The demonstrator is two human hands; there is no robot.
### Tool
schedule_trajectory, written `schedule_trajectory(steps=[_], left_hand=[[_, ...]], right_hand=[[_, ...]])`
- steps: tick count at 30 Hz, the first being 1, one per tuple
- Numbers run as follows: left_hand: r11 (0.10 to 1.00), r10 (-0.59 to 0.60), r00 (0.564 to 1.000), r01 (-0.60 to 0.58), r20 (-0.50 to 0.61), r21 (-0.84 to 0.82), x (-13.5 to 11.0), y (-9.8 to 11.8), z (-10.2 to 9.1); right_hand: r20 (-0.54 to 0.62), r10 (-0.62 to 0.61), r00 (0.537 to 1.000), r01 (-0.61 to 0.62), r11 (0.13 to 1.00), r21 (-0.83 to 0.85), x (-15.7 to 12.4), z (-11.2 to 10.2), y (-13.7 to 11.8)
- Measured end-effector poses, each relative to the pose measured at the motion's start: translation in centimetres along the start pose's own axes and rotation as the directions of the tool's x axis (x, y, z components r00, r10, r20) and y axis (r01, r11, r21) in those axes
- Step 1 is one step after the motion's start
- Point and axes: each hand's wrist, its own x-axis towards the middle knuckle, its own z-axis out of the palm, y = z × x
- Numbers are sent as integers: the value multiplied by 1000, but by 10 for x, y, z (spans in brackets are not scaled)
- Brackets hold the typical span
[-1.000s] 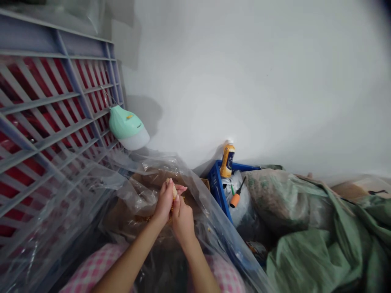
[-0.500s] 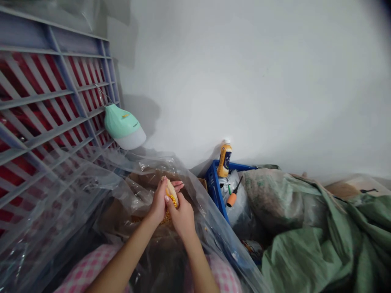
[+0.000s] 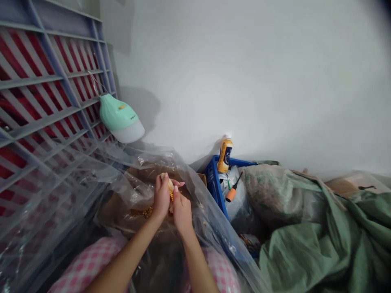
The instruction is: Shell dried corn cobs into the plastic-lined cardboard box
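Both hands are wrapped round an ear of corn [image 3: 171, 191] above a cardboard box [image 3: 114, 217] lined with clear plastic. My left hand [image 3: 161, 197] closes on its upper part, fingers along the side. My right hand [image 3: 182, 209] grips the lower part, its thumb lying against the rows of yellow kernels. Part of the cob is bare and pale; much of it is hidden by my fingers. Loose corn kernels [image 3: 148, 212] lie in the box below my left hand.
A purple-grey plastic crate [image 3: 45, 118] stands at left, with a mint-green lamp [image 3: 120, 118] hanging from it. To the right, a blue basket [image 3: 214, 185] holds a yellow bottle [image 3: 225, 154] and an orange-handled screwdriver [image 3: 231, 194]. Green sacks [image 3: 299, 252] lie beyond. A white wall rises behind.
My hands have turned round the ear, and less of it shows between them. More loose kernels are visible below my left hand. The whole view has shifted slightly.
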Motion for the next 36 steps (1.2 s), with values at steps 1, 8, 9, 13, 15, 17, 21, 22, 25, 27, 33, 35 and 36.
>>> schedule_trajectory(steps=[1, 8, 9, 13, 15, 17, 21, 22, 25, 27, 33, 35, 36], left_hand=[[1000, 17, 1000, -16, -18, 15, -1, 0, 0], [991, 133, 990, -132, -44, 28, -6, -3, 0], [986, 164, 986, -163, -39, 22, -7, -3, 1], [986, 161, 986, -163, -50, -37, -8, 2, 4], [989, 108, 992, -114, -62, -91, -5, 8, 4], [988, 86, 993, -95, -79, -118, -1, 13, 2], [989, 96, 990, -107, -107, -104, 5, 18, -2], [988, 96, 990, -107, -98, -109, 5, 18, -3], [985, 108, 991, -117, -79, -126, 5, 17, -2], [982, 131, 988, -141, -87, -123, 4, 16, -1], [971, 167, 984, -174, -58, -167, 2, 14, 0], [968, 179, 984, -178, -11, -178, 1, 13, 0], [967, 190, 982, -187, 0, -173, 0, 12, 0]], right_hand=[[8, 15, 1000, -15, 1000, 24, 0, 0, 0], [29, 137, 990, -140, 981, 134, 0, -1, -5], [24, 145, 989, -147, 979, 142, 0, -1, -5], [58, 163, 985, -173, 952, 254, 3, -3, -5], [108, 114, 988, -143, 936, 320, 3, -4, -5], [151, 24, 988, -72, 944, 322, 2, -6, -5], [184, -68, 981, 47, 992, 118, -4, -7, -7], [173, -81, 982, 74, 996, 48, -5, -7, -7], [120, -131, 984, 138, 989, -55, -9, -3, -8], [101, -134, 986, 137, 990, -20, -10, 1, -9], [-38, -1, 999, 5, 995, 101, -7, 11, -5], [-73, 68, 995, -54, 984, 171, -4, 12, -3], [-65, 98, 993, -81, 972, 222, -3, 12, -3]])
